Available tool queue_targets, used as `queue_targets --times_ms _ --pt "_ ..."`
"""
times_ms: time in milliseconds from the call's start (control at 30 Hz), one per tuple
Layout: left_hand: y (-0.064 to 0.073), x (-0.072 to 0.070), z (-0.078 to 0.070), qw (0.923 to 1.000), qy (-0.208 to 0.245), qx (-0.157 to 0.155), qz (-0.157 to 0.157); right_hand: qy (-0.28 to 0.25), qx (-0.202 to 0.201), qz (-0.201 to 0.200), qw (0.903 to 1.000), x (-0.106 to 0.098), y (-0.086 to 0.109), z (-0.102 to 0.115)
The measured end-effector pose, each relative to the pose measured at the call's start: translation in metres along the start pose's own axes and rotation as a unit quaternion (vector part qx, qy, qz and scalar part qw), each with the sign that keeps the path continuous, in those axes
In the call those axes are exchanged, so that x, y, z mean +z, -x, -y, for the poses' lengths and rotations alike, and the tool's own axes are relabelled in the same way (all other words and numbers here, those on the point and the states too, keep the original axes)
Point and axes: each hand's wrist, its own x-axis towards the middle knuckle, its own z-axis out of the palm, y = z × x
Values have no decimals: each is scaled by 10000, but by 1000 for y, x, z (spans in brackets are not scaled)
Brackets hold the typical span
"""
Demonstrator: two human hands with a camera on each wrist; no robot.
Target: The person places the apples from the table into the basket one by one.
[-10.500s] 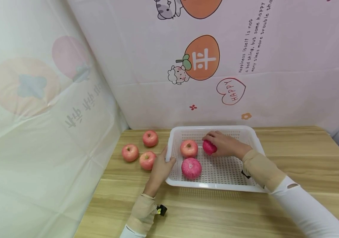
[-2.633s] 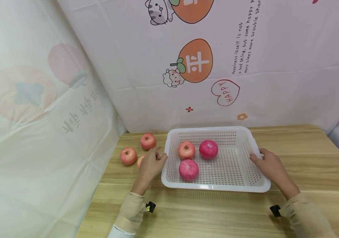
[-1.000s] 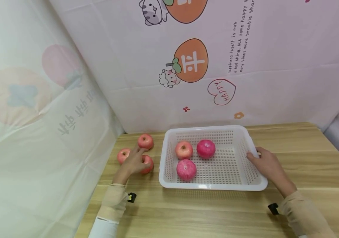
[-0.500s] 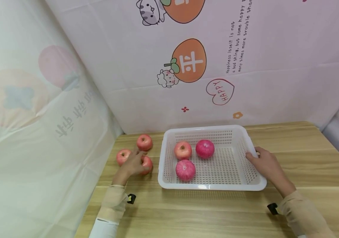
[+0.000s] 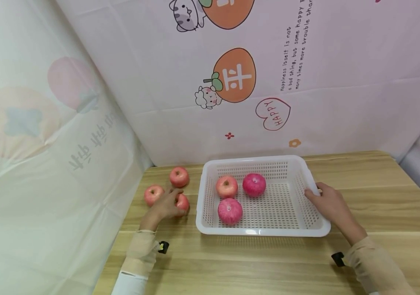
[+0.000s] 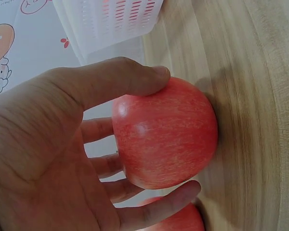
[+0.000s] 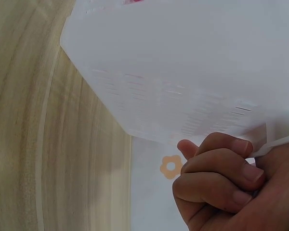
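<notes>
In the head view, my left hand (image 5: 163, 206) is at the table's left side, around a red apple (image 5: 182, 202). The left wrist view shows the thumb (image 6: 130, 79) along one side of that apple (image 6: 166, 134) and the fingers reaching round the other. The apple sits close against the wood. My right hand (image 5: 331, 205) grips the right rim of a white perforated plastic basket (image 5: 265, 232), thumb inside and fingers curled outside. Inside the basket are a red apple (image 5: 226, 187), a deep pink round fruit (image 5: 254, 185) and a streaked pink round fruit (image 5: 230, 211).
Two more apples lie on the wooden table (image 5: 232, 262): one apple (image 5: 179, 177) behind my left hand, another apple (image 5: 153, 195) to its left. A printed cloth (image 5: 180, 123) hangs along the back, and a pale cloth (image 5: 66, 196) along the left.
My right hand left the deep pink fruit in the basket and moved to the right rim. My left hand left the left rim, moved left to the nearest apple and settled around it.
</notes>
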Motion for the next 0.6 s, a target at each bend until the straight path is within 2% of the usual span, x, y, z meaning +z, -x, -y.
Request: queue_targets --times_ms 33,267,400,600 --pt "-1 0 1 10000 -6 3 1 6 -4 -12 10000 0 0 0" --pt "-21 23 39 9993 5 268 -265 -21 -23 -14 10000 0 1 0" --pt "-26 28 46 9988 182 268 -354 -20 -37 -19 10000 0 1 -1" --pt "-29 30 47 9989 241 170 -362 10 -10 38 10000 0 0 -1"
